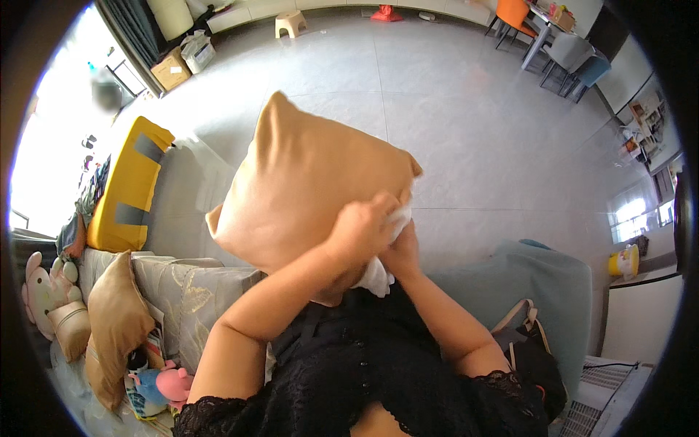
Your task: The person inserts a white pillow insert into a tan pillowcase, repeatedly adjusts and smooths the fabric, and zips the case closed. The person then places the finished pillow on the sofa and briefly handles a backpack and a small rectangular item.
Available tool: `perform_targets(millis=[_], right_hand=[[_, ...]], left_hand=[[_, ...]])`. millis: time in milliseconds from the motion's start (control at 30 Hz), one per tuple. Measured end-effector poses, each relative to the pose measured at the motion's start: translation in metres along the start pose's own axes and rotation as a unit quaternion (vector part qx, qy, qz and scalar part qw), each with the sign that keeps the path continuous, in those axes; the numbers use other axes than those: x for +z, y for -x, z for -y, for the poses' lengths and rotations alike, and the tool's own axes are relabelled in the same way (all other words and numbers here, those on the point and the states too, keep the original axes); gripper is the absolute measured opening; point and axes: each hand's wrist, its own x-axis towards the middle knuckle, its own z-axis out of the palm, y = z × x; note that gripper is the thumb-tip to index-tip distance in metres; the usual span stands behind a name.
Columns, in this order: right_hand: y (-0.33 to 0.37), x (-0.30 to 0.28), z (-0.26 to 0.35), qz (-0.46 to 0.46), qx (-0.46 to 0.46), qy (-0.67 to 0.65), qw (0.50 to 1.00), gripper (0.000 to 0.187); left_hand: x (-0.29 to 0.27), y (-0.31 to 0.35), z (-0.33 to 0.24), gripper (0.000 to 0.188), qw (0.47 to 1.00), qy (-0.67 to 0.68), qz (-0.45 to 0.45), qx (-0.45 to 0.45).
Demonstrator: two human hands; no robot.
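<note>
A tan cushion (pixel 306 175) with pointed corners is held up in front of my body, tilted. Along its right edge, white fabric (pixel 376 278) shows at what looks like an opening in the cover. My left hand (pixel 366 224) reaches across the cushion's front, its fingers curled closed at that right edge. Just below and to the right, my right hand (pixel 402 251) is closed around the edge by the white fabric. The fingertips of both hands are partly hidden, so the exact grip of each is hard to make out.
A grey-blue sofa seat (pixel 546 284) with a dark backpack (pixel 535 349) lies to my right. On my left are another tan cushion (pixel 116 328), plush toys (pixel 164 386) and a patterned grey sofa part (pixel 193 291). Further off stand a yellow folded piece (pixel 129 189) and a small stool (pixel 291 23).
</note>
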Motion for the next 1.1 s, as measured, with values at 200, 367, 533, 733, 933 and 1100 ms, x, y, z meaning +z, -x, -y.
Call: perform_targets(millis=[200, 367, 533, 733, 933, 1100], right_hand=[[0.022, -0.059, 0.040, -0.002, -0.153, 0.174, 0.973, 0.037], [-0.012, -0.017, 0.103, 0.052, -0.477, 0.151, 0.865, 0.031], [-0.040, 0.025, 0.088, 0.057, -0.426, 0.283, 0.858, 0.027], [-0.054, 0.030, 0.053, -0.014, -0.107, 0.132, 0.985, 0.035], [-0.089, -0.016, -0.037, 0.059, -0.041, 0.218, 0.973, 0.049], [-0.052, -0.023, -0.072, 0.061, -0.139, 0.320, 0.935, 0.061]], left_hand=[[-0.098, -0.030, 0.021, 0.014, 0.984, -0.135, -0.108, -0.050], [-0.114, -0.013, 0.020, 0.015, 0.989, 0.037, -0.042, -0.138], [-0.087, 0.011, -0.020, 0.017, 0.997, 0.027, -0.073, 0.023], [-0.028, 0.033, -0.035, 0.033, 0.977, -0.193, 0.049, 0.070], [0.039, 0.024, -0.020, 0.023, 0.984, -0.141, 0.044, 0.102], [-0.007, 0.035, 0.005, 0.026, 0.984, -0.158, -0.011, 0.081]])
